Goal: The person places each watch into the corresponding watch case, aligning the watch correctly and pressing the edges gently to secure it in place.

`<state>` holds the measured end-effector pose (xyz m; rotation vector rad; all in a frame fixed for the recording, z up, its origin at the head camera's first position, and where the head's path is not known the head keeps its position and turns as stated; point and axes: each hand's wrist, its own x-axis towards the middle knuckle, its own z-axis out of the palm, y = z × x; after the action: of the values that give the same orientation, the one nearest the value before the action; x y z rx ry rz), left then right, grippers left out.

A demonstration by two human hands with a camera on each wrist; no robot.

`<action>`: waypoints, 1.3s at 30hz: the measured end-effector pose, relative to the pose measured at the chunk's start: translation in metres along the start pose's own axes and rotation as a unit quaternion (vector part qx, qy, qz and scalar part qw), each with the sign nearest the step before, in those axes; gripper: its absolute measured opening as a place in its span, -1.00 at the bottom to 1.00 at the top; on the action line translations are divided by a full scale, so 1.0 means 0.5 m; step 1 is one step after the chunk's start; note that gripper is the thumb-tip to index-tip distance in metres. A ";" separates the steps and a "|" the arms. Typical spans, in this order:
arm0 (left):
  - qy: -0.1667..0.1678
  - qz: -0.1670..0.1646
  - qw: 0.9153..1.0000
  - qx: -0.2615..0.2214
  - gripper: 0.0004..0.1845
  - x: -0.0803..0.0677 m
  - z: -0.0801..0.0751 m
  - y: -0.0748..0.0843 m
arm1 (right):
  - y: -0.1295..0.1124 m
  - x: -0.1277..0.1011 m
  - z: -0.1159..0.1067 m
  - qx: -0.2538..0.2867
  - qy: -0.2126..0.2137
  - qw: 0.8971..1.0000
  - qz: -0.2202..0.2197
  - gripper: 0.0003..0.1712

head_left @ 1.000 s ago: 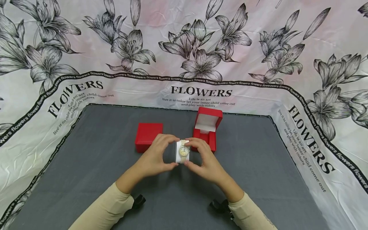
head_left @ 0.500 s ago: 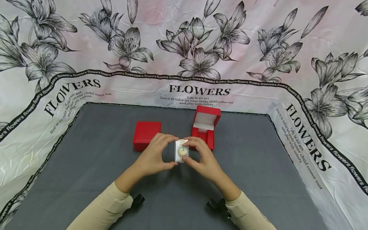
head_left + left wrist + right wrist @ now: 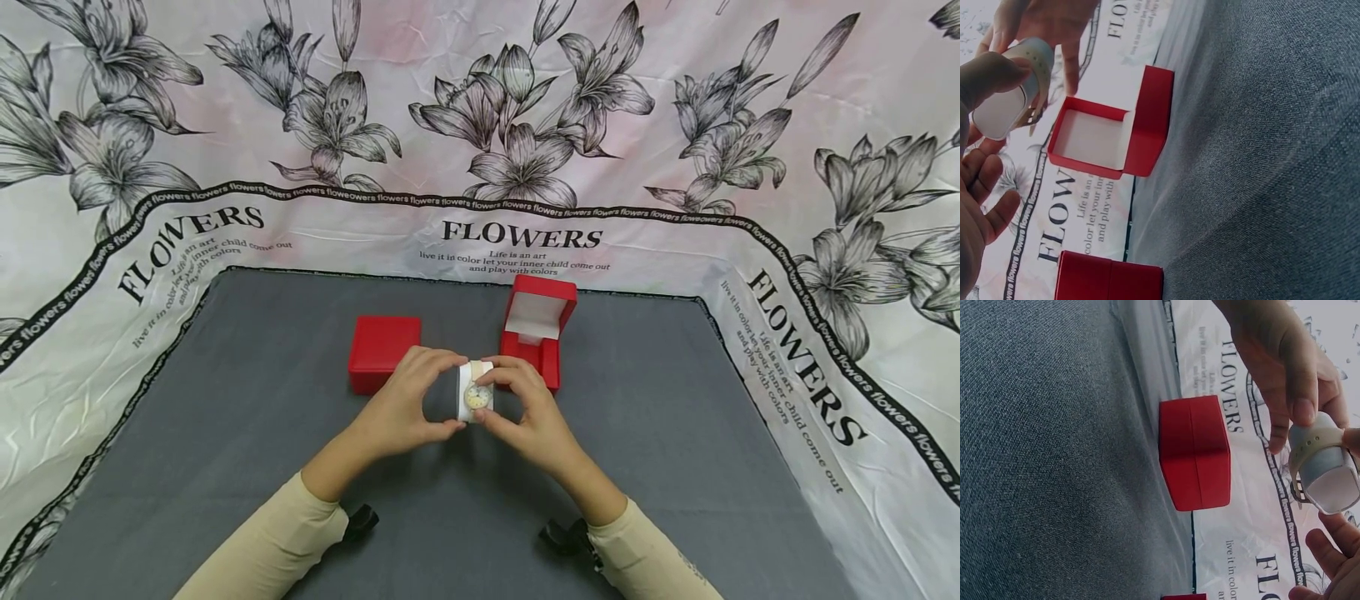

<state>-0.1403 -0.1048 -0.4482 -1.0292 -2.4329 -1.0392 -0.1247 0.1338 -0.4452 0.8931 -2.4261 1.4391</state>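
Note:
A cream-strapped watch [image 3: 478, 396] is wrapped round a white cushion [image 3: 465, 402] and held above the grey table [image 3: 675, 433]. My left hand [image 3: 408, 404] pinches the cushion [image 3: 999, 112] from the left with thumb and fingers. My right hand [image 3: 525, 408] pinches the watch from the right, one finger over its top. The strap [image 3: 1322, 447] and cushion end [image 3: 1333, 482] show in the right wrist view. Just behind the hands stands an open red box [image 3: 538, 333] with a white lining [image 3: 1091, 139].
A closed red box [image 3: 382, 352] sits left of the open one, also seen as a red block [image 3: 1196, 453]. A floral sheet printed "FLOWERS" [image 3: 521, 237] rises round the table's back and sides.
My right forefinger has slid a little further over the top of the watch. Both hands and the boxes stay where they were.

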 end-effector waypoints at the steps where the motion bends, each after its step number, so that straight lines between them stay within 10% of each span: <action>1: -0.001 0.001 1.000 0.001 -0.13 0.001 0.000 0.000 | 0.000 0.000 0.000 0.001 0.001 1.000 0.001 -0.52; 19: -0.008 -0.020 1.000 -0.013 -0.14 0.002 -0.015 0.000 | 0.015 0.014 -0.040 -0.079 -0.059 0.995 -0.018 -0.02; 39: -0.006 -0.017 1.000 -0.019 -0.10 0.002 -0.021 0.001 | 0.031 0.015 -0.050 -0.112 -0.045 0.991 -0.057 0.00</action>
<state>-0.1405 -0.1115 -0.4402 -1.0121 -2.4576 -1.0963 -0.1435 0.1571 -0.4407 1.0425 -2.4926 1.0841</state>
